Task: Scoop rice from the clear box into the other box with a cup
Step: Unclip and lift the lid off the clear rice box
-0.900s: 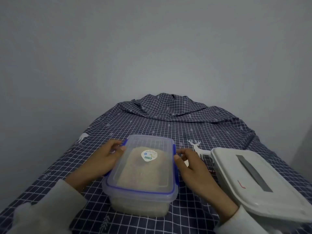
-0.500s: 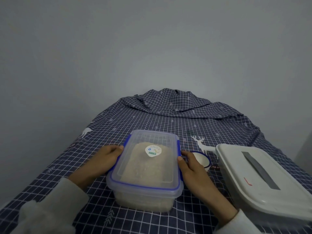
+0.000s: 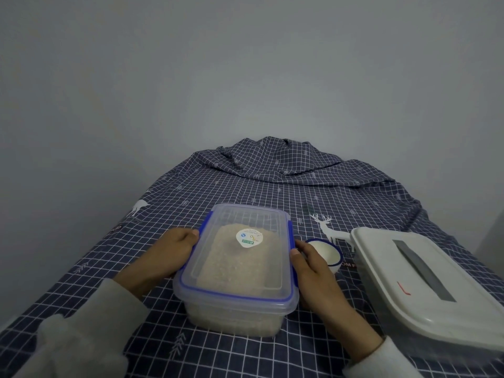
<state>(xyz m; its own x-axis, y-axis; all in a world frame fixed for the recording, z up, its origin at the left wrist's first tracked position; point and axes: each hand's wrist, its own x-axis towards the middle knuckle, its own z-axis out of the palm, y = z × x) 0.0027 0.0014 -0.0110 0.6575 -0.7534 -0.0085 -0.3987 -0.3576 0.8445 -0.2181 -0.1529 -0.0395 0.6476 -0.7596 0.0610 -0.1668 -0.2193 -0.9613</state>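
A clear box (image 3: pixel 237 279) of rice stands in the middle of the table with its blue-rimmed lid on and a round sticker (image 3: pixel 248 238) on top. My left hand (image 3: pixel 163 255) grips the blue clip on the box's left side. On the right side my right hand (image 3: pixel 316 271) pinches the other blue clip, thumb on the rim. A small white cup with a blue rim (image 3: pixel 331 253) stands just right of that hand, partly hidden by it. The white box (image 3: pixel 425 290) sits at the right with its lid down.
A dark blue checked cloth (image 3: pixel 272 192) with white deer covers the table and bunches up at the far end against a plain grey wall. The table's left edge runs close to my left sleeve (image 3: pixel 81 336).
Both hands slid a little toward me along the clear box's sides onto the blue clips. The cup, hidden behind my right hand before, now shows.
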